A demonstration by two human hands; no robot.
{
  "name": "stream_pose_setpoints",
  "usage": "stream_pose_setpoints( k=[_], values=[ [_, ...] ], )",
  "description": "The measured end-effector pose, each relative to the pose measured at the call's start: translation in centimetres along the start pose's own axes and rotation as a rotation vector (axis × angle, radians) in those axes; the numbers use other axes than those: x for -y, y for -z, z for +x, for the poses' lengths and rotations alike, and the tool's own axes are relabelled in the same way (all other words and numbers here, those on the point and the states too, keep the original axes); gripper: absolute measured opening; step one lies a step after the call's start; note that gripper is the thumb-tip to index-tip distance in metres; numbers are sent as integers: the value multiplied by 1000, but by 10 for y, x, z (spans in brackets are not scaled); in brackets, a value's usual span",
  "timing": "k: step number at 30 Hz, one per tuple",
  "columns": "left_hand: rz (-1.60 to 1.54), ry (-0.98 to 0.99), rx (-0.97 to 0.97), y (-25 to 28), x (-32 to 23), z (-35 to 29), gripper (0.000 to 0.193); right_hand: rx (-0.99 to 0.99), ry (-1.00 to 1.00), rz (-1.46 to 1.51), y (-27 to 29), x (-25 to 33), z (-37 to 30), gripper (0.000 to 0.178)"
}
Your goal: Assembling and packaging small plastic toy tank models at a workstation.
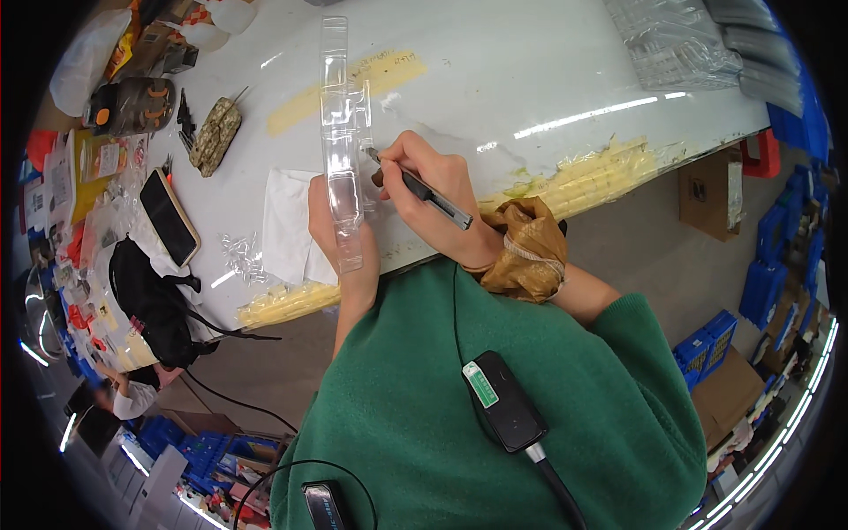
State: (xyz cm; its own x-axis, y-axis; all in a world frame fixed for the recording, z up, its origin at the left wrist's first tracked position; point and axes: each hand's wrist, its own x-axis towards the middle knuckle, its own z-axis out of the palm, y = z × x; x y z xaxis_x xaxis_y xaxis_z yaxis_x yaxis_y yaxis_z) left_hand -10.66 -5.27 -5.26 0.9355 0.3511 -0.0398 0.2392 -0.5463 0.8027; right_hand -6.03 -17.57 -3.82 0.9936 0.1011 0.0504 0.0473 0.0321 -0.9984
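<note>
A long, narrow clear plastic blister tray (342,132) stretches away from me over the white table. My left hand (331,221) grips its near part, fingers wrapped around it and partly hidden behind the plastic. In my right hand (435,190) is a slim black-and-grey utility knife (437,201), held like a pen. Its tip touches or almost touches the tray's right side, where a small clear flap stands out. A brown-yellow cover with an elastic band (526,252) sits on my right wrist. Under my left hand lies a white sheet (287,221).
Small clear plastic pieces (240,256) lie left of the sheet. Further left are a phone (170,216), a black bag (146,300) and a tape-wrapped lump (215,137). Stacked clear trays (676,44) stand far right. Yellow tape (601,177) covers the table's near edge.
</note>
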Motion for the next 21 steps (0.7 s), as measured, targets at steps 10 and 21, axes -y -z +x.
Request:
stream_pose_setpoints(
  k=[10, 21],
  values=[
    [2, 9, -30, -2, 2, -4, 34, 15, -27, -25, 0, -3, -5, 6],
    [-427, 8, -51, 13, -20, 11, 35, -61, 344, -136, 9, 16, 17, 11]
  ],
)
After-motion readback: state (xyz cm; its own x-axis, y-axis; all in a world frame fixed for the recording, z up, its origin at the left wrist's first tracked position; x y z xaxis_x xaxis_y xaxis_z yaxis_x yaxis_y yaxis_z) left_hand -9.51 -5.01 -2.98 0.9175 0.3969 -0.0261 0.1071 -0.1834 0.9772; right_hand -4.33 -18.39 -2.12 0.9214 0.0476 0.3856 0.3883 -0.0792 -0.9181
